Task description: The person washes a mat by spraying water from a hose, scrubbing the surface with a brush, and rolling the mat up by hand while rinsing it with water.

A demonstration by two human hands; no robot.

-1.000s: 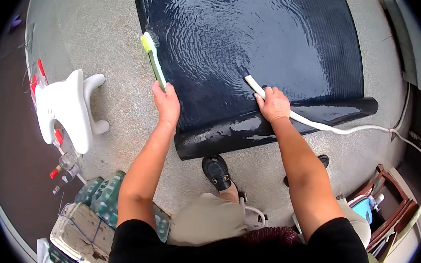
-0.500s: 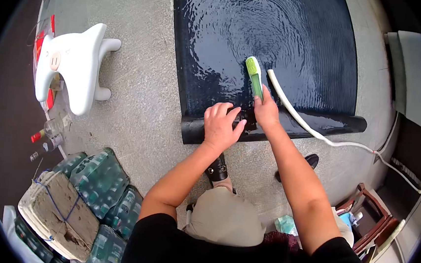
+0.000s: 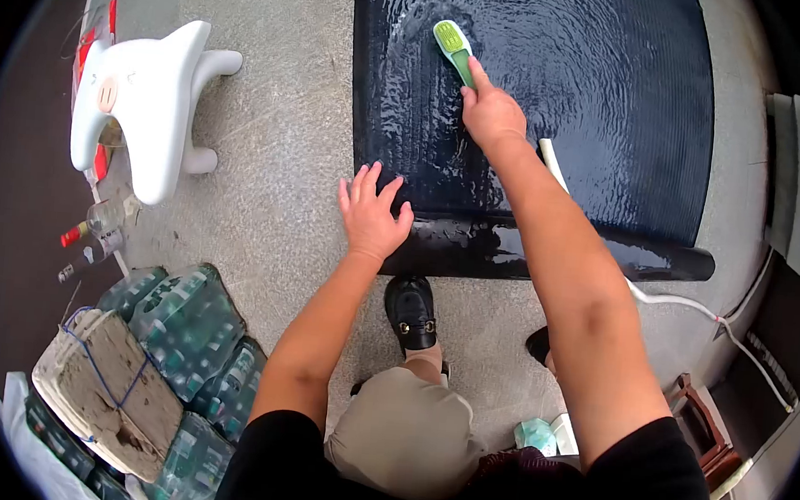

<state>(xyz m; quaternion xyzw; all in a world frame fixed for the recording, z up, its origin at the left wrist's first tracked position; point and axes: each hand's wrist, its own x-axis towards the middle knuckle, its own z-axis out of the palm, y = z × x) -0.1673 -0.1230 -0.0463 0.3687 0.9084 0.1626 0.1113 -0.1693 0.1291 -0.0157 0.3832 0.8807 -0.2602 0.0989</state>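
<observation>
A wet black ribbed mat (image 3: 619, 98) lies on the floor, its near end rolled up. My right hand (image 3: 493, 114) grips the handle of a green and white brush (image 3: 453, 47), whose head is on the left part of the mat among ripples of water. My left hand (image 3: 374, 212) has its fingers spread at the mat's near left corner, beside the roll, and holds nothing. A white hose (image 3: 552, 163) lies on the mat, partly hidden under my right forearm, and runs off to the right.
At the left stands a white stool (image 3: 144, 98) with a pig face. Packs of green bottles (image 3: 192, 328) and a dirty foam box (image 3: 112, 392) tied with blue string are at the lower left. A wooden frame (image 3: 705, 434) stands at the lower right.
The brush passed from my left hand to my right, which let go of the hose. My right hand then moved it forward and left across the mat; my left hand shifted to the mat's left corner.
</observation>
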